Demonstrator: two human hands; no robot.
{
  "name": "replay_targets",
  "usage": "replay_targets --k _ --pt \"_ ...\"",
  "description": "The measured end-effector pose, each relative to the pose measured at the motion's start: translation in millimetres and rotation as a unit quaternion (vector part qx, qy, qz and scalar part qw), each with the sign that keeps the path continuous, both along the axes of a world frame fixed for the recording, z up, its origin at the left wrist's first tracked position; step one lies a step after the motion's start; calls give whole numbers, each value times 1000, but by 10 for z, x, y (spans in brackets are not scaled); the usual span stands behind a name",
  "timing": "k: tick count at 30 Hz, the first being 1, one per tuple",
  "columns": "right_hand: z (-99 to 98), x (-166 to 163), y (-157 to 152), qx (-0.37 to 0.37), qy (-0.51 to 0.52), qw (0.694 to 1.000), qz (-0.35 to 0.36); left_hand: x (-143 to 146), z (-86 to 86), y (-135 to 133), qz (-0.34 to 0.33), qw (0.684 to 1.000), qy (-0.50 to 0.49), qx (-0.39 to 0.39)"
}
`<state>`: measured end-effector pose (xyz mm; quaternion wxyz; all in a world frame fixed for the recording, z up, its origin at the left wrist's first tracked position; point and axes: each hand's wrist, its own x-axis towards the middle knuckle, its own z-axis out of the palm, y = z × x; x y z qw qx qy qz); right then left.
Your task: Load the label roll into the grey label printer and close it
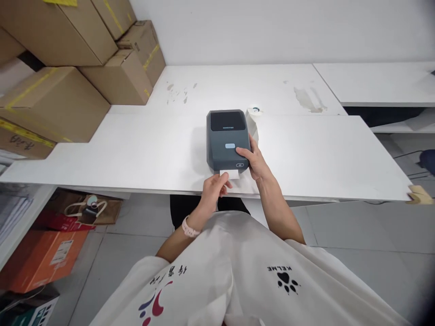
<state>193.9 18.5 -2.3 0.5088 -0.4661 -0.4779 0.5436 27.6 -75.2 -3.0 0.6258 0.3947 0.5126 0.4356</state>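
A dark grey label printer [220, 151] stands on the white table near its front edge. From its front slot sticks out a short white paper label [233, 174]. My left hand [213, 188] pinches this label, with the thumb on top. My right hand [257, 160] grips the printer's right side, its thumb lying on the top cover near the pale button [230, 146]. Just behind the printer's right side lie a white label roll [254, 110] and a pale strip of paper [252, 124], partly hidden by the printer.
Cardboard boxes [117, 77] are stacked on the table's left end. A white wall [272, 31] rises behind the white table [322, 154]. At lower left, an orange box [61, 258] and a brown paper bag [105, 213] are below table height. A tan piece [420, 194] sticks out at the right corner.
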Motion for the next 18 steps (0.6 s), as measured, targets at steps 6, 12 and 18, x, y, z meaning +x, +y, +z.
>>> replay_targets --k 6,12,18 --pt "146 -14 80 -7 -63 998 10 -102 -6 172 -55 991 98 72" --pt "316 -77 255 7 -141 990 -10 -389 -78 24 -11 977 182 108" --pt "339 -30 233 40 -164 985 22 -484 48 259 136 960 166 178"
